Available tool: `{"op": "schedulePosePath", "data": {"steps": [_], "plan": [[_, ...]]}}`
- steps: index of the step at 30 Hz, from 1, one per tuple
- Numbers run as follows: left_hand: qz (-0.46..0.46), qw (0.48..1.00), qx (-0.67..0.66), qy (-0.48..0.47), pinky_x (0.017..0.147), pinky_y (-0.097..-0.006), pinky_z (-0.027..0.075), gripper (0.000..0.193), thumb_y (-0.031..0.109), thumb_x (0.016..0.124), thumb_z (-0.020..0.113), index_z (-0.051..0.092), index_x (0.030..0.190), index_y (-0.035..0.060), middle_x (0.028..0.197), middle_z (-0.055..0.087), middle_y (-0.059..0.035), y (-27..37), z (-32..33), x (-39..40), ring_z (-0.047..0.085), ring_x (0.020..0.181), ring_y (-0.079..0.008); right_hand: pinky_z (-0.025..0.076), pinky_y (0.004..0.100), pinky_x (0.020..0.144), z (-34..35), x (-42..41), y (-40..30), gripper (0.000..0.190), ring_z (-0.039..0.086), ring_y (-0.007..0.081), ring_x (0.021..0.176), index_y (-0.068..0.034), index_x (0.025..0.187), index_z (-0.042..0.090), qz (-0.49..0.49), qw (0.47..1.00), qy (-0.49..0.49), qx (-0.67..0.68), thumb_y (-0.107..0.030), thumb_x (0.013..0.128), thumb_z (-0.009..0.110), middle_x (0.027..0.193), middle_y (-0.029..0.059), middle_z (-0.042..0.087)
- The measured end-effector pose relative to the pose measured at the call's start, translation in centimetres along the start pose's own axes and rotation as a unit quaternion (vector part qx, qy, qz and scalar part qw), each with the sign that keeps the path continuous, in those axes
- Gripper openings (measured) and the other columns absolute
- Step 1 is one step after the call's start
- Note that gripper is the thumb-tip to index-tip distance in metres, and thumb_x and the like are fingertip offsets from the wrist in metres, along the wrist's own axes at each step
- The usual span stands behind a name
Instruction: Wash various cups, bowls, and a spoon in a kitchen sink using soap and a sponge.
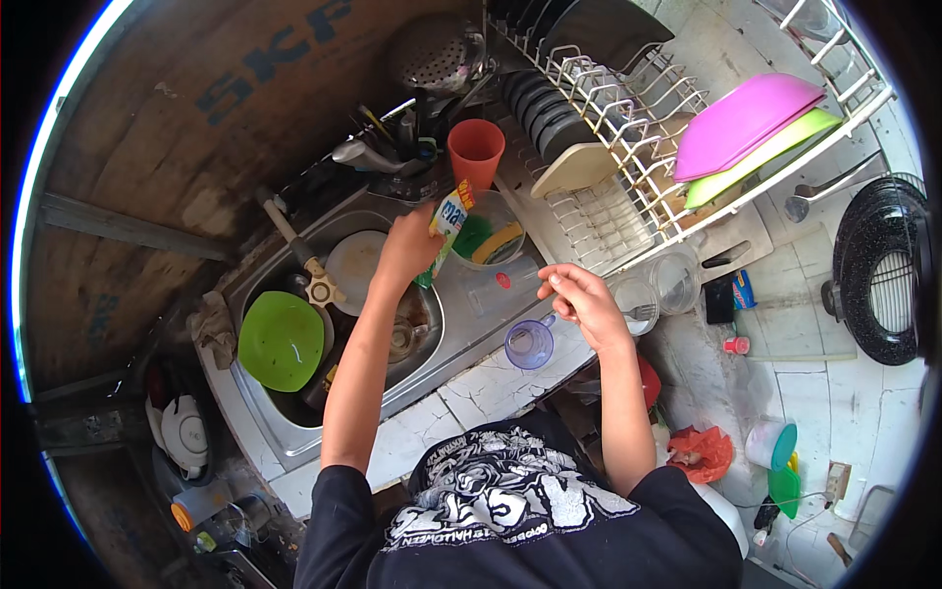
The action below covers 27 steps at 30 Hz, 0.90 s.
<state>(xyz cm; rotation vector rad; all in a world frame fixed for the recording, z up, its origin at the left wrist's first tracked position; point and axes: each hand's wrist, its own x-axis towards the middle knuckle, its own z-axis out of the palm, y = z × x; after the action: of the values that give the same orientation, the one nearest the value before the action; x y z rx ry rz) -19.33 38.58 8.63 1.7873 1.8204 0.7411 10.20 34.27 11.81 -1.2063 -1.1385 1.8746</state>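
My left hand [410,245] grips a printed soft packet [450,219], tilted above a clear plastic tub [521,237]. Inside the tub are something green [472,234] and a yellow piece that looks like a sponge [496,244]. My right hand [586,303] hovers over the counter edge, its fingers partly bent and nothing visible in them. Below it stands a purple translucent mug [529,344]. A clear container with a red mark [503,280] lies on the metal drainboard between my hands. In the steel sink [434,324] sit a green bowl [280,341] and a pale plate [357,266].
An orange-red cup [476,151] stands behind the tub, beside a holder of utensils [397,151]. A white wire dish rack [625,132] with dark plates and pink and green bowls [743,129] fills the right back. A tap [318,283] reaches over the sink. Clear containers [673,278] sit at right.
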Motion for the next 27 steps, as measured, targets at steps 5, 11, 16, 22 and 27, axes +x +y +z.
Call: {"op": "schedulePosePath", "data": {"steps": [5, 11, 16, 22, 27], "plan": [[-0.016, 1.000, -0.021, 0.002, 0.082, -0.0473, 0.052, 0.044, 0.010, 0.078, 0.071, 0.061, 0.120, 0.0007, 0.100, 0.068, -0.0274, 0.1, -0.4, -1.4, 0.064, 0.099, -0.0448, 0.036, 0.0177, 0.055, 0.4, 1.7, 0.1, 0.023, 0.046, 0.0024, 0.061, -0.003, 0.113, 0.065, -0.005, 1.000, 0.003, -0.004, -0.021, 0.100, 0.060, 0.087, 0.0031, 0.066], [-0.004, 0.999, -0.047, 0.023, 0.080, -0.0467, 0.051, 0.043, 0.014, 0.083, 0.071, 0.061, 0.123, 0.0025, 0.098, 0.069, -0.0261, -1.6, 0.6, -2.4, 0.065, 0.095, -0.0441, 0.042, 0.0203, 0.056, 0.8, 6.5, -1.0, 0.024, 0.053, 0.0051, 0.064, -0.003, 0.116, 0.065, -0.097, 0.991, 0.014, -0.087, -0.019, 0.097, 0.062, 0.088, 0.0033, 0.068], [0.008, 0.999, -0.010, 0.035, 0.077, -0.0499, 0.052, 0.039, 0.013, 0.083, 0.069, 0.061, 0.120, 0.0048, 0.097, 0.068, -0.0268, -1.2, 0.3, -2.3, 0.065, 0.094, -0.0449, 0.053, 0.0315, 0.071, 2.7, 11.1, -2.5, 0.042, 0.068, 0.0176, 0.077, -0.011, 0.126, 0.063, -0.207, 0.918, 0.016, -0.337, -0.016, 0.085, 0.072, 0.090, 0.0088, 0.070], [0.016, 0.999, 0.013, -0.031, 0.081, -0.0504, 0.052, 0.042, 0.006, 0.080, 0.064, 0.063, 0.122, 0.0089, 0.097, 0.068, -0.0264, 0.6, -0.9, -0.9, 0.065, 0.094, -0.0432, 0.053, 0.0427, 0.078, 4.7, 13.8, -2.6, 0.038, 0.069, 0.0363, 0.084, -0.011, 0.119, 0.067, -0.302, 0.858, 0.011, -0.414, -0.014, 0.081, 0.071, 0.095, 0.0156, 0.071], [0.061, 0.998, 0.020, 0.000, 0.080, -0.0495, 0.052, 0.041, 0.006, 0.079, 0.067, 0.065, 0.120, 0.0065, 0.094, 0.069, -0.0254, 0.2, -0.8, -0.2, 0.065, 0.092, -0.0440, 0.053, 0.0435, 0.078, 4.6, 15.1, -2.5, 0.019, 0.069, 0.0360, 0.087, -0.007, 0.102, 0.071, -0.308, 0.854, 0.039, -0.417, -0.015, 0.085, 0.069, 0.090, 0.0174, 0.071]]}}
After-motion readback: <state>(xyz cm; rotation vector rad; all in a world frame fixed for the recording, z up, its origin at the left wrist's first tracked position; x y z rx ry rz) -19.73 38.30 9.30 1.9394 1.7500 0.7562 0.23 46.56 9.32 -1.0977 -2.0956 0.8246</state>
